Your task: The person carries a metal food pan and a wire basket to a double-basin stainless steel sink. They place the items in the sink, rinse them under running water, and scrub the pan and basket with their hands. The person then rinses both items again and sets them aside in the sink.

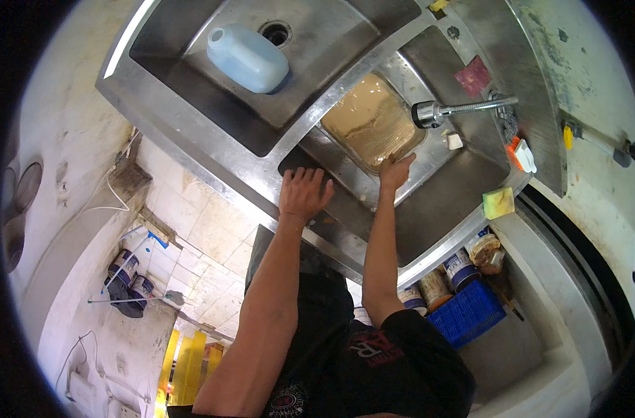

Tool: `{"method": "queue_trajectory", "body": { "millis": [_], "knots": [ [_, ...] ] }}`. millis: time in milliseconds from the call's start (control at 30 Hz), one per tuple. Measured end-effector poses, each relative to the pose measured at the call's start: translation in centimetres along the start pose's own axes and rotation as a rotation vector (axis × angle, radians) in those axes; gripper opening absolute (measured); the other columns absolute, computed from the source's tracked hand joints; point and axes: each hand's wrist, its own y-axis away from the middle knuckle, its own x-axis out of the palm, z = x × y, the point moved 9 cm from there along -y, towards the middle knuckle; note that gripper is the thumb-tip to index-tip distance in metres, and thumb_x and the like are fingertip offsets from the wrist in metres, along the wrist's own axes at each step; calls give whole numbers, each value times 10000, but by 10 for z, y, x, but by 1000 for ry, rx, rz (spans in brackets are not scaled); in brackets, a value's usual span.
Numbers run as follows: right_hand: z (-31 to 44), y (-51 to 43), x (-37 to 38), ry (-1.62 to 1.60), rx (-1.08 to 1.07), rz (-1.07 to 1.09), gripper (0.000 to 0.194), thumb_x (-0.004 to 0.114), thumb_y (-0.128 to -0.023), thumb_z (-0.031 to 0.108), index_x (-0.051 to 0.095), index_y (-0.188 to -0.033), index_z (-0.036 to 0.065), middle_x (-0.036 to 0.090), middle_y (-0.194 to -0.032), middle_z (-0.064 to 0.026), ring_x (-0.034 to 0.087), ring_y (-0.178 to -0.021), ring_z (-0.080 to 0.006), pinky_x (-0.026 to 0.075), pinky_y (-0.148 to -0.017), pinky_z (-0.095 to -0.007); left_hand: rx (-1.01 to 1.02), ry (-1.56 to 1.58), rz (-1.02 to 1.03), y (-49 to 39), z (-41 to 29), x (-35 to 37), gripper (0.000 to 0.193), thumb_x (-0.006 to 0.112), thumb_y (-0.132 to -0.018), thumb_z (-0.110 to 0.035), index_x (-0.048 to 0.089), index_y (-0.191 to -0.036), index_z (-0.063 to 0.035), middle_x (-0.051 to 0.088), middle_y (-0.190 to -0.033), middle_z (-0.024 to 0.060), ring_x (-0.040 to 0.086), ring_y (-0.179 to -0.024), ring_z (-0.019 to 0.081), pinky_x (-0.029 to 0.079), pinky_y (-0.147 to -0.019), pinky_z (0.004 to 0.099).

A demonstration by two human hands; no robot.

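A rectangular tray [369, 117] lies tilted in the right-hand basin of a stainless-steel double sink [453, 196]. Cloudy brown water pools over its far part, and a fine mesh-like pattern shows on the near part. My right hand [394, 172] grips the tray's near rim; some fingertips are hidden there. Over the basin's near left corner, my left hand [304, 193] is palm down with its fingers slightly apart, holding nothing. Above the tray's right side hangs the tap's spray head [427, 114]. A small white block [454, 141] sits to the tray's right.
A translucent plastic jug [248, 60] lies in the left basin near the drain [275, 34]. A red scouring pad [473, 77], an orange-and-white brush [522, 154] and a yellow-green sponge [498, 203] sit around the right basin. Below are several paint tubs [461, 269] and a blue crate [466, 313].
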Motion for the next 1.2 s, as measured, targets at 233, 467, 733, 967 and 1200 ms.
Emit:
{"method": "queue_trajectory", "body": {
  "millis": [233, 467, 733, 967, 1200],
  "knots": [
    [24, -13, -48, 255, -51, 73, 569, 713, -829, 187, 417, -1288, 26, 695, -926, -304, 682, -905, -496, 516, -803, -586, -2, -10, 49, 0, 0, 6, 319, 591, -936, -388, 679, -962, -82, 688, -857, 83, 624, -879, 256, 424, -841, 425],
    [16, -5, -149, 352, -81, 12, 469, 710, -814, 174, 454, -1193, 69, 698, -909, -297, 690, -875, -497, 531, -776, -592, -1, 1, 24, -1, -1, 3, 308, 588, -936, -380, 678, -943, -86, 683, -852, 78, 622, -875, 252, 425, -834, 420],
    [-25, -13, -120, 441, 56, -29, 421, 665, -810, 121, 456, -1169, 51, 697, -898, -294, 683, -865, -520, 532, -774, -607, 7, -24, 3, -1, -3, 3, 309, 584, -935, -390, 666, -919, -93, 676, -845, 78, 622, -876, 252, 423, -836, 423],
    [-71, 13, -50, 249, 158, -14, 716, 731, -845, 196, 369, -1418, -34, 701, -947, -318, 688, -907, -502, 537, -813, -565, 3, 23, 11, -5, -4, 0, 342, 576, -948, -395, 684, -971, -72, 694, -873, 102, 634, -882, 272, 425, -842, 438],
    [2, -5, -2, 96, 85, 94, 705, 724, -854, 211, 367, -1412, -31, 693, -991, -327, 669, -965, -515, 515, -844, -569, 2, -12, 29, -4, -8, 2, 309, 587, -936, -373, 668, -929, -74, 689, -853, 103, 636, -875, 273, 424, -847, 431]
  ]
}}
